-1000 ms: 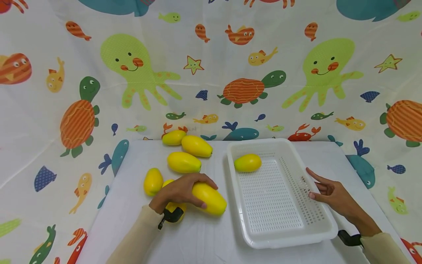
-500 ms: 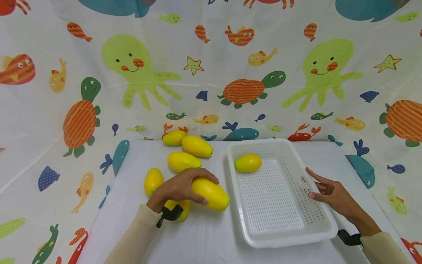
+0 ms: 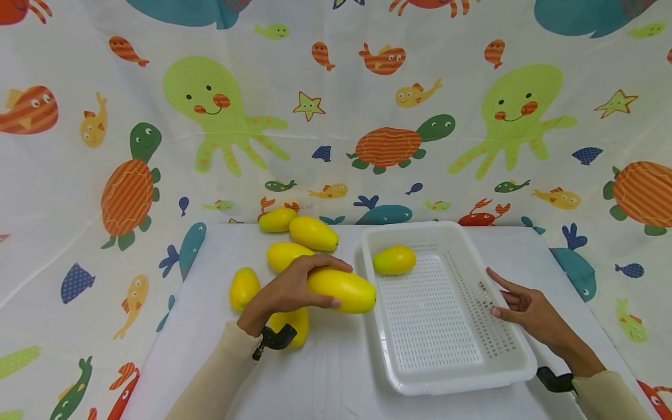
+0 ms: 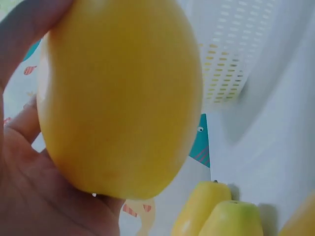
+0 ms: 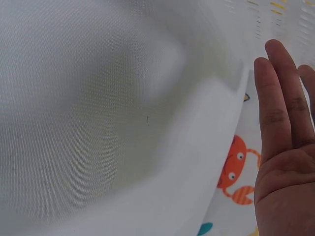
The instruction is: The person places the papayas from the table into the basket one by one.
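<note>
One papaya (image 3: 345, 290) higher in left hand (image 3: 290, 287), straight-fingered right hand (image 3: 536, 317) against one basket (image 3: 433, 321), six more papayas (image 3: 314, 233)

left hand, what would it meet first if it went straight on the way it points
Probably the basket rim: in the head view, the left hand points that way and the tip of its fruit overlaps the rim. Height is unclear, so it might pass over.

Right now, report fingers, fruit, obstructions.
Left fingers grip yellow fruit by white basket. Right fingers at basket's right rim. Possible obstacle: basketed fruit, near far-left corner.
</note>
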The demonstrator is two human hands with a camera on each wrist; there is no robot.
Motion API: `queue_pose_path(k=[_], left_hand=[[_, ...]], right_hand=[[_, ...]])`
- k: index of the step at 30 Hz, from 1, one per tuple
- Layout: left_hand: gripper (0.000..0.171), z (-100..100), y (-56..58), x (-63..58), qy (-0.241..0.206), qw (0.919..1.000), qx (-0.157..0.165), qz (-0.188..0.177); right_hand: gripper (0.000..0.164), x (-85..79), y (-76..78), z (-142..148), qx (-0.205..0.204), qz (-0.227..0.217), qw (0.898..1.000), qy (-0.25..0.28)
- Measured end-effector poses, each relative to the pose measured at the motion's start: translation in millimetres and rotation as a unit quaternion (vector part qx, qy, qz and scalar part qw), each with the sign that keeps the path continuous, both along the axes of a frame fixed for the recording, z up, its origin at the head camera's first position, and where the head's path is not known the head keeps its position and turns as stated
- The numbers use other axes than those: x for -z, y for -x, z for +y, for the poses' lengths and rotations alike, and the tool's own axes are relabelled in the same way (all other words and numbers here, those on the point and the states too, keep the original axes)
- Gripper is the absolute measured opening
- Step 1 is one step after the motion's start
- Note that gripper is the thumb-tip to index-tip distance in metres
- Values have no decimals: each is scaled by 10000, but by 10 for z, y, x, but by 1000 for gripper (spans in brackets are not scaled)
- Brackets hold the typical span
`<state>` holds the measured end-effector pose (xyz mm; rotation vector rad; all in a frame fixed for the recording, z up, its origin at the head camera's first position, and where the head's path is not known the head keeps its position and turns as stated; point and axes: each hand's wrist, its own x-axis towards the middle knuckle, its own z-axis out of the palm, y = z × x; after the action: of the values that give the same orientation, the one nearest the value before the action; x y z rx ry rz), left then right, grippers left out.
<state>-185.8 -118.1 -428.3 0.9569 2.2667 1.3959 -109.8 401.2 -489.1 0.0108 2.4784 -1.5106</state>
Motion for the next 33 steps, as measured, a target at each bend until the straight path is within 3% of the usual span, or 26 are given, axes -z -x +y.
queue_pose_path(k=[12, 19, 33], left_hand=[[56, 133, 32, -96, -199, 9993, -176, 246], [56, 233, 64, -131, -279, 9992, -219, 181], [58, 435, 82, -160, -250, 9986, -405, 247]], right_hand=[[90, 7, 9, 5, 17, 37, 10000, -62], [86, 22, -12, 24, -41, 143, 9999, -85], [76, 0, -34, 61, -258, 131, 9988, 394]])
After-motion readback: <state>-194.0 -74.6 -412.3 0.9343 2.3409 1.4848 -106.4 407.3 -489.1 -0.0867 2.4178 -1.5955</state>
